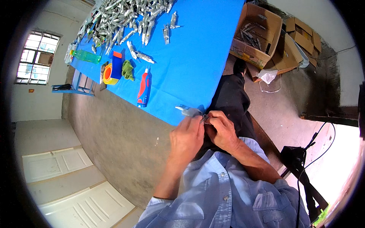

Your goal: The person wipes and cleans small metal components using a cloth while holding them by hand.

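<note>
My left hand and my right hand meet at the near corner of the blue table. Between their pinched fingertips is a small dark, cord-like piece; its detail is too small to tell. A grey metal part in clear plastic sticks out beyond my left fingers, over the blue cloth. Left of the hands lies a red and blue handheld tool with a thin two-pronged tip pointing away. A large heap of similar metal parts covers the far end, with several loose ones nearer.
A yellow tape roll in a blue and orange dispenser, a crumpled green cloth and a green plastic bottle are on the table's left. A cardboard box holding metal parts stands right. A black cable hangs near my right arm.
</note>
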Demonstrator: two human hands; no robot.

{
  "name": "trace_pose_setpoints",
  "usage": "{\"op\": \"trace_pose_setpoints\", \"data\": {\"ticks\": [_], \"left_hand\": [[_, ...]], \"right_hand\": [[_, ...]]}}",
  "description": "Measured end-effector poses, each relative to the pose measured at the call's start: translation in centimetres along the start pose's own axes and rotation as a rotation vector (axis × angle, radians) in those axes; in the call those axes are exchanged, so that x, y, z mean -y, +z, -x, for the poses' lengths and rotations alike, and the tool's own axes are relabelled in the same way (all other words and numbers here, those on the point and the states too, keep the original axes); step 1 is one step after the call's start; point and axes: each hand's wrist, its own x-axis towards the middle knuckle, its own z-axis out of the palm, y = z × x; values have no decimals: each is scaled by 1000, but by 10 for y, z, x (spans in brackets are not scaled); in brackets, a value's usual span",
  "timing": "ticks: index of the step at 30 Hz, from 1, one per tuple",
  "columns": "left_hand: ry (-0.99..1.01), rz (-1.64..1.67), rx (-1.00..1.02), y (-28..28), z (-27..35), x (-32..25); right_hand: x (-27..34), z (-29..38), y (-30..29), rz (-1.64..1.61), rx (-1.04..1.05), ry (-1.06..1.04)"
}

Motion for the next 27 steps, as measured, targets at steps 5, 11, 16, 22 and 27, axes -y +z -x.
{"op": "trace_pose_setpoints", "data": {"ticks": [5,11,16,22,27], "left_hand": [[-97,-6,-28,-8,-13,18],[-198,56,-206,-14,-21,61],[-184,135,-224,-15,-17,50],[-37,146,-161,6,-17,19],[-93,74,-177,8,-23,37]], "right_hand": [[-6,3,3,6,21,-29],[7,-1,6,-93,-87,163],[9,-5,1,-149,-104,280],[11,-5,-3,-107,-82,315],[14,-4,-4,-190,-60,416]]}}
